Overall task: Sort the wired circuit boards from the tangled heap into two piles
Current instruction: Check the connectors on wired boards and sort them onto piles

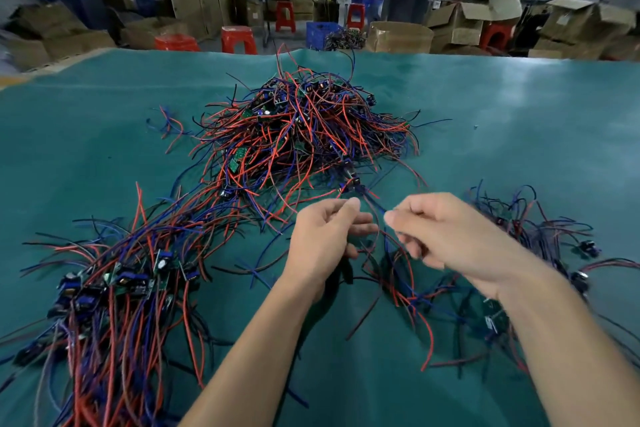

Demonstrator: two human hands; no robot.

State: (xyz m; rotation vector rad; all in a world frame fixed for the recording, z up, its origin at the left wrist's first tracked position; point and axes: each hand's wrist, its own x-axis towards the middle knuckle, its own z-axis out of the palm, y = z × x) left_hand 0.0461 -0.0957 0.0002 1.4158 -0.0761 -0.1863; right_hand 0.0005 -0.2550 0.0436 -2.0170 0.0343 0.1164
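Wires in red, blue and black spill from the tangled heap [304, 135] at the middle of the green tabletop [519, 135]. Just nearer than the heap, we hold both hands close together: our left hand [325, 239] has its fingers curled, pinching thin wires, and our right hand [446, 232], blurred, pinches a blue wire [375, 204] that leads up to a small circuit board [353, 180] at the heap's near edge. Left of the heap and nearer lies one sorted pile [114, 288] with boards side by side; right of the heap lies a second, looser pile [530, 239].
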